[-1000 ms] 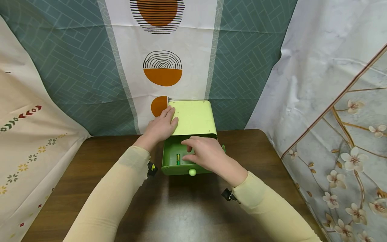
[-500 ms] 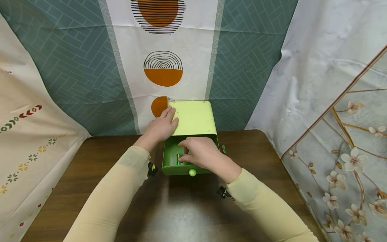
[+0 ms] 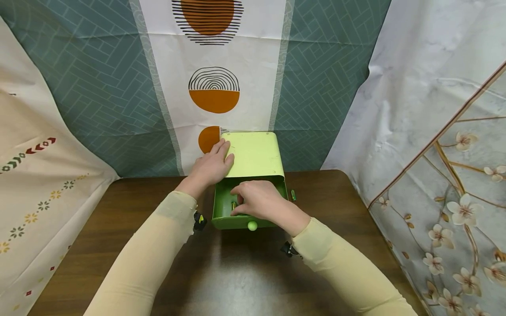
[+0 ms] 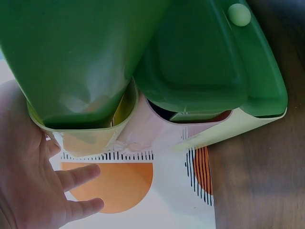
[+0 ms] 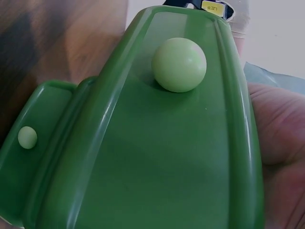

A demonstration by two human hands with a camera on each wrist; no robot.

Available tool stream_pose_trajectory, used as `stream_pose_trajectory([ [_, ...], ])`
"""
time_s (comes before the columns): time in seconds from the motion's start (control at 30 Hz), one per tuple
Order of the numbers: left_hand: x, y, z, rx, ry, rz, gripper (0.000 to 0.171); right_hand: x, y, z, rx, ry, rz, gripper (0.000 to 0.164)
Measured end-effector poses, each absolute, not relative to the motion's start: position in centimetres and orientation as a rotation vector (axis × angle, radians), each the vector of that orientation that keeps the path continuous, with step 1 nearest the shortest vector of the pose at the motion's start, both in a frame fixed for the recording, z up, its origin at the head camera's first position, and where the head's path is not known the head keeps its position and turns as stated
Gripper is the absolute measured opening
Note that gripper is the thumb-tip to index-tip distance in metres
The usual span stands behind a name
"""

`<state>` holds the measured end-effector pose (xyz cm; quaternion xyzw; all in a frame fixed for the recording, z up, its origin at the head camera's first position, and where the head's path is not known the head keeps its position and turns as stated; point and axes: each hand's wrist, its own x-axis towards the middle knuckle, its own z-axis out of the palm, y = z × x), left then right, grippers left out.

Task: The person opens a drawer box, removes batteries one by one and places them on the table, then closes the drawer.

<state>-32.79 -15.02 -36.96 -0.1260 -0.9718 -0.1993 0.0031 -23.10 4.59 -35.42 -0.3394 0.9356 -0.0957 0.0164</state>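
Note:
A small drawer cabinet with a pale yellow-green top point(image 3: 254, 153) stands at the back of the table. Its upper green drawer point(image 3: 223, 193) is pulled out, round knob point(image 3: 252, 225) toward me. My left hand point(image 3: 209, 167) rests on the top's left edge; in the left wrist view its fingers are spread. My right hand point(image 3: 257, 199) reaches into the drawer, thumb and index finger apart around a green and gold battery point(image 3: 233, 205), whose lower end the thumb hides. In the right wrist view the drawer front point(image 5: 167, 143) covers most of that hand point(image 5: 286, 157).
Another small green battery point(image 3: 293, 195) lies on the brown wooden table point(image 3: 237, 272), right of the cabinet. Below the pulled-out drawer, the left wrist view shows another drawer point(image 4: 190, 71). A patterned curtain point(image 3: 213, 52) hangs close behind.
My right hand has moved left and slightly down inside the drawer, bringing thumb and index finger to the battery. The left hand stays on the cabinet top.

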Motion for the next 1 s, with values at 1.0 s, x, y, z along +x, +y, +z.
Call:
stream_pose_trajectory([
  [1.0,-32.8,-15.2,-37.1,-0.4,-3.044,-0.639,0.071,-24.3,3.2,-35.7,-1.078,2.754,-0.141,0.033],
])
